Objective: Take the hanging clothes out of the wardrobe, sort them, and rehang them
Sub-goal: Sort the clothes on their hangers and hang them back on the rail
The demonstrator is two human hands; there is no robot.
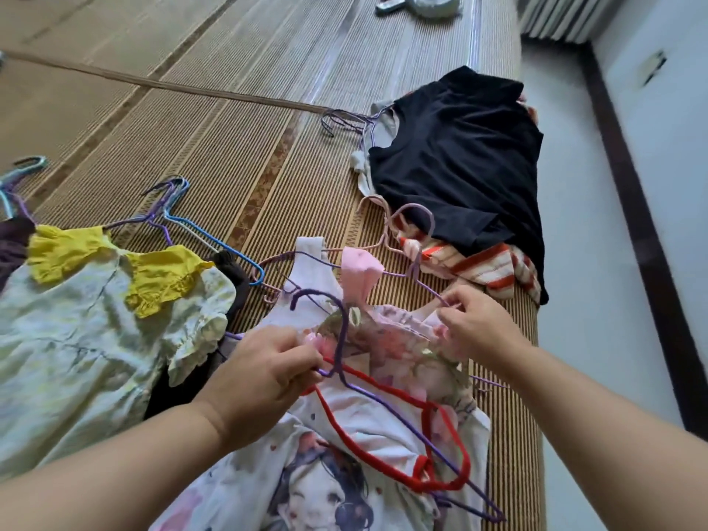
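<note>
Small clothes on wire hangers lie on a bed's bamboo mat [268, 147]. My left hand [264, 377] grips a purple wire hanger [341, 339] and the edge of a pink floral garment [402, 339]. My right hand [475, 323] pinches that garment's frilled right side. Under it lies a white shirt with a red-trimmed neck and a cartoon print [344, 473]. A pale green dress with yellow ruffles [95, 320] lies at the left. A black top [459, 159] covers a red-striped garment [482, 266] at the right.
Loose purple and blue hangers [172, 208] lie on the mat near the yellow ruffles, and more purple hangers [344, 120] by the black top. The bed's right edge drops to a grey floor [574, 262]. A folded pale cloth [433, 5] sits far back.
</note>
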